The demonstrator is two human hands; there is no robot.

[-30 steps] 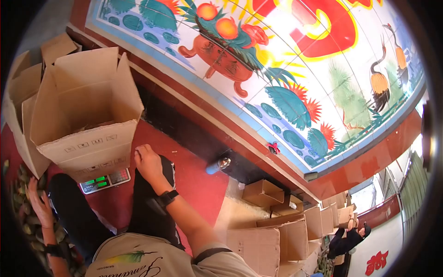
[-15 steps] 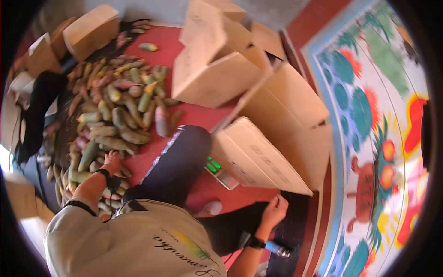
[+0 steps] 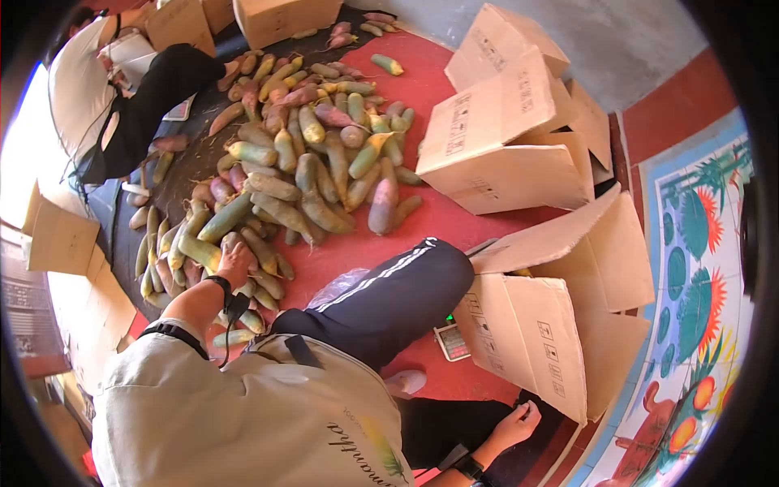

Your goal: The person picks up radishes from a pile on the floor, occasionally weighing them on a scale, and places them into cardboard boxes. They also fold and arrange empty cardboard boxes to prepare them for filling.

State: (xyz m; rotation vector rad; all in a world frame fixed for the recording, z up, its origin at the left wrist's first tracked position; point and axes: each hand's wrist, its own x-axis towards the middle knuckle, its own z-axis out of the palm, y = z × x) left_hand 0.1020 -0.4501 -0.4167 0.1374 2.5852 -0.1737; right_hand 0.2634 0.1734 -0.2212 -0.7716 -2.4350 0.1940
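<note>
My left hand (image 3: 235,261) is down in a heap of radishes (image 3: 296,150), long roots in green, yellow and pinkish red. Its fingers are closed round a reddish radish (image 3: 232,239), mostly covered by the hand, beside a green radish (image 3: 200,252). My right hand (image 3: 518,424) rests by my knee with fingers curled, and nothing shows in them. Just above it is an open cardboard box (image 3: 519,341) with raised flaps. Under the box's near side a digital scale (image 3: 453,344) pokes out, partly hidden. A bit of yellow-green shows inside the box.
More open cardboard boxes (image 3: 503,130) stand beyond the heap at right. Another person (image 3: 85,97) sits at the far left by the radishes, near other boxes (image 3: 284,18). A clear plastic bag (image 3: 339,286) lies by my leg. A painted tile wall (image 3: 690,325) borders the right.
The view has swung left, so everything sits farther right and the other person shows more. My left hand has closed on a radish in the heap. My right hand stays by my knee.
</note>
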